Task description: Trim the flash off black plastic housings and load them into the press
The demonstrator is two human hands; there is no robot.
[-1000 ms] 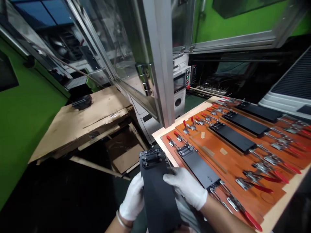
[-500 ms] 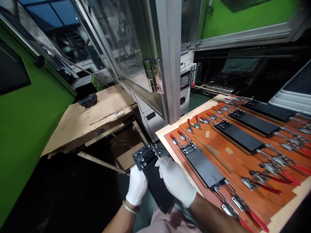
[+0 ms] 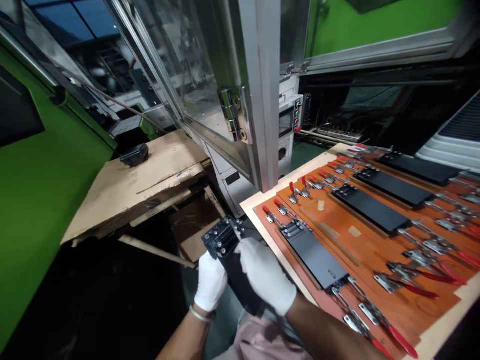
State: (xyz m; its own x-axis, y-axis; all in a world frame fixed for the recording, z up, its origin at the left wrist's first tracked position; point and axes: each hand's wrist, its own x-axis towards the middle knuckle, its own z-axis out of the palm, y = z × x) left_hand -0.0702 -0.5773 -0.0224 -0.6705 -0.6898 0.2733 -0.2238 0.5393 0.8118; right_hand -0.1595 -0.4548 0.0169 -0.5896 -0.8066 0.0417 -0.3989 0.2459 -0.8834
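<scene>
In the head view a long black plastic part (image 3: 237, 272) slants above my lap, its ribbed end with metal inserts facing up and away. My white-gloved left hand (image 3: 211, 281) is closed round its left edge near that end; some fingers are hidden behind it. My right hand (image 3: 266, 275), also gloved, lies over the part's right side. Its fingers pinch a thin, light metal tool (image 3: 237, 232) whose tip rests at the ribbed end. The tool's exact kind is too small to tell.
On the right, an orange fixture board (image 3: 339, 237) holds several black panels in red-handled toggle clamps (image 3: 397, 337). A framed glass door (image 3: 258, 125) stands ahead. At left, a cardboard-topped table (image 3: 161, 170) carries a small black part (image 3: 135, 155); a green machine (image 3: 41, 200) stands beside it.
The black part and both hands have shifted slightly up and left. My right hand has moved a little closer to the ribbed end, with the tool still pinched.
</scene>
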